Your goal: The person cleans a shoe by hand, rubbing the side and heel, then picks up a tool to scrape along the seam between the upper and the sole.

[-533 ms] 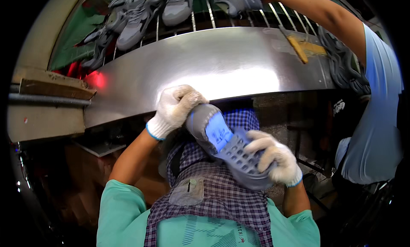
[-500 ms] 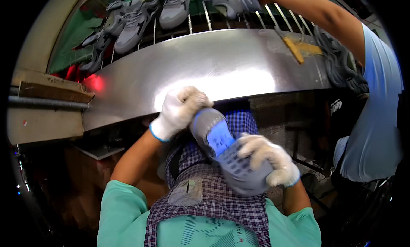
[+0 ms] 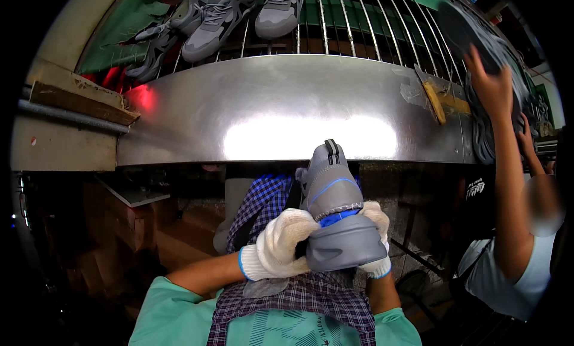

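Observation:
A grey sneaker [image 3: 336, 192] is held in front of my apron, its heel tab pointing up and away toward the metal ledge. A thick grey rubber sole [image 3: 344, 247] sits at the heel end nearest me, with a blue strip showing in the gap between it and the upper. My left hand [image 3: 284, 241], in a white knit glove, is closed on the left side of the sole. My gloved right hand [image 3: 378, 238] grips the opposite side, its fingers partly hidden behind the sole.
A shiny metal ledge [image 3: 179, 113] spans the front, with a metal-rod rack [image 3: 353, 29] beyond it. Several grey sneakers [image 3: 209, 26] stand there at left. A yellow-handled tool [image 3: 434, 101] lies at the ledge's right. A co-worker's raised hand [image 3: 493, 86] holds a dark sole-shaped item [image 3: 469, 32].
My hands have turned the sneaker heel-up and brought the sole against its heel end; the left hand moved down onto the sole. The co-worker moved right, and one shoe left the rack.

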The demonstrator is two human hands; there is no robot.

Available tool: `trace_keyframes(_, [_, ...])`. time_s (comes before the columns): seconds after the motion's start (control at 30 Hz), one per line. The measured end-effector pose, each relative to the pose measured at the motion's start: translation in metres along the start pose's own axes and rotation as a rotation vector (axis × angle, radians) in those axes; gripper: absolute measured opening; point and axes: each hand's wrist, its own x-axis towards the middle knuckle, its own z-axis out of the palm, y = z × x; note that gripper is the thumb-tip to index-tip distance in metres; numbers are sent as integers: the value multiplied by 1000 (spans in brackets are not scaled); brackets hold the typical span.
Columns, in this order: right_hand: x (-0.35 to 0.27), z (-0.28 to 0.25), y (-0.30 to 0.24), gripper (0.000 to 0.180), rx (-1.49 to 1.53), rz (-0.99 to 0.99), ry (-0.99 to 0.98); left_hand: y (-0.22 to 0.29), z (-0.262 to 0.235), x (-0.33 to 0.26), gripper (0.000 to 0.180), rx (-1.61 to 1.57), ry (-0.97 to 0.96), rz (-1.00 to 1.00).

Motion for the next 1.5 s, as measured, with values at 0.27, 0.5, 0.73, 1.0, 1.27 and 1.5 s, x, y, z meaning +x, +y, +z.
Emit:
trace_keyframes(0.27, [54,21,-47,122,-84,-429,-54,-14,5,2,72,-157,6,-156])
trace_keyframes(0.5, [35,0,-18,120,-281,-251,-83,-14,-1,6,77,-221,-61,-314])
trace_keyframes(0.73, [53,-5,-15,112,-764,-442,-370,-40,-73,4,88,9,-523,-684])
trace_keyframes(1.0, [126,41,-102,87,-232,-205,-355,-25,-114,122,127,-442,-437,-412])
trace_keyframes(1.27, [189,26,-287,61,-51,-491,-130,9,-106,187,88,28,99,398])
trace_keyframes(1.5, [222,63,-354,44,-897,-550,-127,-14,-100,192,83,234,261,408])
